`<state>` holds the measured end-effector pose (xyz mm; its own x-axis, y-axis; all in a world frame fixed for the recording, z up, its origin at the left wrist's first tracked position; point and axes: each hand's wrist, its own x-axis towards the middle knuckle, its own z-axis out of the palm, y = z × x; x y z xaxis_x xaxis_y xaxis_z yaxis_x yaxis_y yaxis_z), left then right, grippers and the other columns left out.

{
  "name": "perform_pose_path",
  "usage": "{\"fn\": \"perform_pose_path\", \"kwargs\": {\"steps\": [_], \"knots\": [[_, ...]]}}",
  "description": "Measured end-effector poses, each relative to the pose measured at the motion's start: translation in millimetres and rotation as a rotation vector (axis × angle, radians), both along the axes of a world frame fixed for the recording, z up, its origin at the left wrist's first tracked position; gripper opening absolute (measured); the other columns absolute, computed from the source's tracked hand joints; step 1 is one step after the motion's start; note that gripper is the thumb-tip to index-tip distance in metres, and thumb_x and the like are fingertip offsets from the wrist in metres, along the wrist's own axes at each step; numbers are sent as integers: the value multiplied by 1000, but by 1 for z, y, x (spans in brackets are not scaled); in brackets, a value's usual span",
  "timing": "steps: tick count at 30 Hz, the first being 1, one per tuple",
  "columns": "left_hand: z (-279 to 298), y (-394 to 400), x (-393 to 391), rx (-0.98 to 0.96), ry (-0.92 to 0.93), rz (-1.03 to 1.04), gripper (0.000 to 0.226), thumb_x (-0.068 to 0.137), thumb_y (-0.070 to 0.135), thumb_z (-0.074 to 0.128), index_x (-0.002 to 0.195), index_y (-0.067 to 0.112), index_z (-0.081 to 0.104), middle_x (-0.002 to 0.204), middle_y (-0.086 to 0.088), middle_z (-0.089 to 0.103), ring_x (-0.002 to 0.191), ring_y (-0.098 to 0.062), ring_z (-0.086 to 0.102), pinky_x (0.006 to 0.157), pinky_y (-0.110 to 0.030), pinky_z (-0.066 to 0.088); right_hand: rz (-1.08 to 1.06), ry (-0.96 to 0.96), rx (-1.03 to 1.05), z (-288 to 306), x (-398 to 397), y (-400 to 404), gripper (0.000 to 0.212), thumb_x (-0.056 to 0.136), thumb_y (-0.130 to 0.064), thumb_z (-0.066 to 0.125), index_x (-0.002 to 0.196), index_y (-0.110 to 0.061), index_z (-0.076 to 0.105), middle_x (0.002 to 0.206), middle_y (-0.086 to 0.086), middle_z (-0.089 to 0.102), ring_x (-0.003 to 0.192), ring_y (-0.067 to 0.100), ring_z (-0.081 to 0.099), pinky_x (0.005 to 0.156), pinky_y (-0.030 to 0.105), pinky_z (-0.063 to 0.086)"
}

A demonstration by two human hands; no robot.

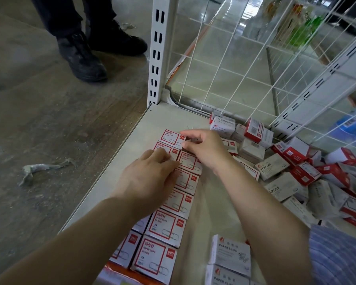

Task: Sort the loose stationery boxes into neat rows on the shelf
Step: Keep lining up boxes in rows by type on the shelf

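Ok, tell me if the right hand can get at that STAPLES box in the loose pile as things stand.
Probably yes. The right hand is busy at the far end of the paper clip rows, but the STAPLES box lies face up just to its right, with nothing on top of it.

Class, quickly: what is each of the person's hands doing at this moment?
Left hand: open, fingers resting flat on the rows of paper clip boxes.
Right hand: fingers curled at the far boxes; actual grip cannot be told.

Matt cardboard boxes (165, 225), seemingly painted-metal shelf (119, 171)
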<state>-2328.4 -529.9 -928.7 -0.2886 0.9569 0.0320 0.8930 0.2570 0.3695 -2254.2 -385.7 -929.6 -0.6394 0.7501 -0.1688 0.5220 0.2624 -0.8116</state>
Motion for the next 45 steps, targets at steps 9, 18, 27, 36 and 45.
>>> {"fn": "perform_pose_path", "kwargs": {"steps": [9, 18, 27, 36, 45], "knots": [[0, 3, -4, 19, -15, -11, 40, 97, 41, 30, 134, 38, 43, 131, 15, 41, 121, -4, 34, 93, -19, 37, 5, 0, -23, -2, -2, 2, 33, 88, -10, 60, 119, -20, 63, 114, -2, 64, 90, 9, 62, 79, 23, 53], [0, 3, -1, 3, -18, 9, 39, 97, 41, 29, 133, 38, 43, 130, 14, 40, 120, -5, 34, 91, -19, 37, 26, 2, -17, -2, -1, 2, 33, 90, -11, 59, 120, -21, 62, 114, -2, 63, 84, 4, 58, 75, 18, 51], [6, 4, 7, -48, -44, 59, 42, 97, 42, 28, 138, 36, 37, 139, 13, 33, 129, -8, 30, 99, -24, 34, -168, 43, 252, -2, 19, 9, 21, 88, -10, 59, 108, -15, 66, 93, -7, 60, 77, -3, 51, 66, 5, 38], [4, 6, 22, -71, -26, 11, 43, 99, 40, 25, 141, 34, 32, 145, 12, 28, 134, -9, 23, 106, -26, 28, -224, -158, 217, -4, 22, 10, 44, 73, -31, 78, 108, -9, 61, 100, 2, 61, 94, 17, 58, 78, 27, 44], [7, 12, 19, -50, -65, 35, 36, 98, 40, 29, 126, 32, 50, 123, 13, 44, 116, -7, 37, 92, -23, 39, -35, -225, 188, 4, 21, 26, 67, 72, -27, 78, 131, -16, 49, 84, -9, 48, 84, 9, 48, 72, 22, 34]]}}
